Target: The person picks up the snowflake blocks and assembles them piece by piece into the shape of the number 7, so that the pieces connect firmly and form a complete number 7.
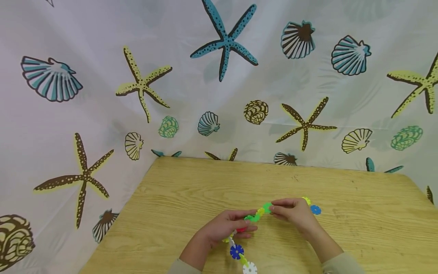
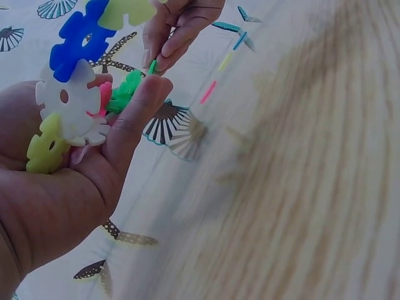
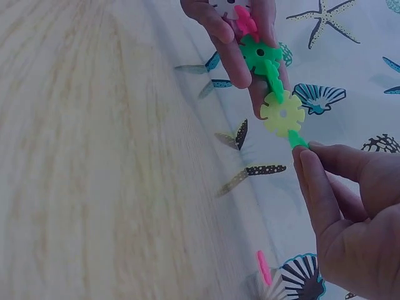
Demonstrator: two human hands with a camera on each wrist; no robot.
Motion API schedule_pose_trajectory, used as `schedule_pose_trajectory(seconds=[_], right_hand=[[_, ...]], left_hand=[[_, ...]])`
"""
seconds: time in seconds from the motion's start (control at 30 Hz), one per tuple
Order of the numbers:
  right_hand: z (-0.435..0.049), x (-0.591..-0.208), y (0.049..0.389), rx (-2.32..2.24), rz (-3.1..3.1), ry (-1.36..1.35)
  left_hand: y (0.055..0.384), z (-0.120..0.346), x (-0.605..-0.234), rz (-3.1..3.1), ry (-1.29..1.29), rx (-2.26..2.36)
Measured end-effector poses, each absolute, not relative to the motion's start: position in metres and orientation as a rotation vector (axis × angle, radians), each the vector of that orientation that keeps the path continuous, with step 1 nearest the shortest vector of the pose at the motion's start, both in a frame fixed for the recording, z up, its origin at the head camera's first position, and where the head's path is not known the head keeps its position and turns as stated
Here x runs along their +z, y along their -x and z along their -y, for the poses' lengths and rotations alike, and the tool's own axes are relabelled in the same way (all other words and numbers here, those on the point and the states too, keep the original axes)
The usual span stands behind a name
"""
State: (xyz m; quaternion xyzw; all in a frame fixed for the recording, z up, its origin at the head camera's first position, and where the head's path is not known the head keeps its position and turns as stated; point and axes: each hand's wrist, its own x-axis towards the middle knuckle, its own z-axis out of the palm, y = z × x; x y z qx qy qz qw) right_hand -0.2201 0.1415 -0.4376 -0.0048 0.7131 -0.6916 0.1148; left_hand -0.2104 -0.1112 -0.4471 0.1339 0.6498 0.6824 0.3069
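A chain of notched plastic discs, slotted edge to edge, runs between the two hands. My left hand (image 1: pixel 219 228) holds it between thumb and fingers. Below that hand hang a blue disc (image 1: pixel 237 252) and a white disc (image 1: pixel 250 268); more white and yellow discs lie against the palm in the left wrist view. Past the fingertips come a green disc (image 3: pixel 259 55) and a pale yellow disc (image 3: pixel 283 114). My right hand (image 1: pixel 297 213) pinches the green end disc (image 1: pixel 267 207), which touches the yellow one's edge. Its fingertips cover part of that disc.
A loose yellow disc (image 1: pixel 307 200) and a loose blue disc (image 1: pixel 315 209) lie on the wooden table (image 1: pixel 191 182) beyond the right hand. A pink disc (image 2: pixel 209 92) shows near them in the left wrist view. A shell-and-starfish patterned curtain (image 1: pixel 191 95) hangs behind the table.
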Motion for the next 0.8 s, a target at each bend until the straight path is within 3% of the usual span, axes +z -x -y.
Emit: schedule_pose_trajectory(seconds=[0.8], right_hand=[[-0.138, -0.445, 0.2149, -2.125, -1.928, -0.041]], left_hand=[[0.2102, 0.1099, -0.4499, -1.704, -0.445, 1.738]])
